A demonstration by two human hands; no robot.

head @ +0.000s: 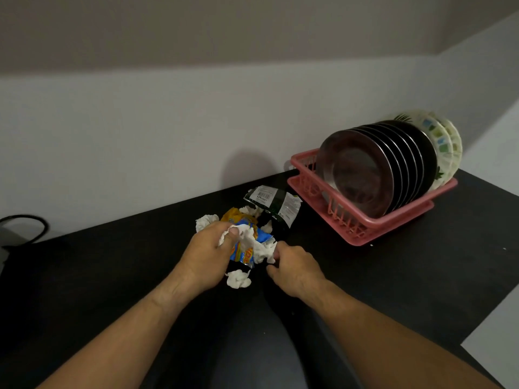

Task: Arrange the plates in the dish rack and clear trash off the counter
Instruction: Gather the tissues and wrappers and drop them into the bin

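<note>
A heap of trash lies mid-counter: white crumpled tissues (254,245), a blue and yellow snack wrapper (241,255) and a dark green wrapper with a white label (273,204). My left hand (206,254) is closed on a tissue at the heap's left side. My right hand (295,266) pinches the tissue's right end. One loose tissue ball (238,278) lies between my wrists. A pink dish rack (362,220) at the right holds several dark plates (365,169) upright, with patterned white plates (443,144) behind them.
The counter (112,265) is black and meets a pale wall at the back. A dark looped cable (25,228) sits at the far left edge. The counter's right edge drops off near a light floor (494,341).
</note>
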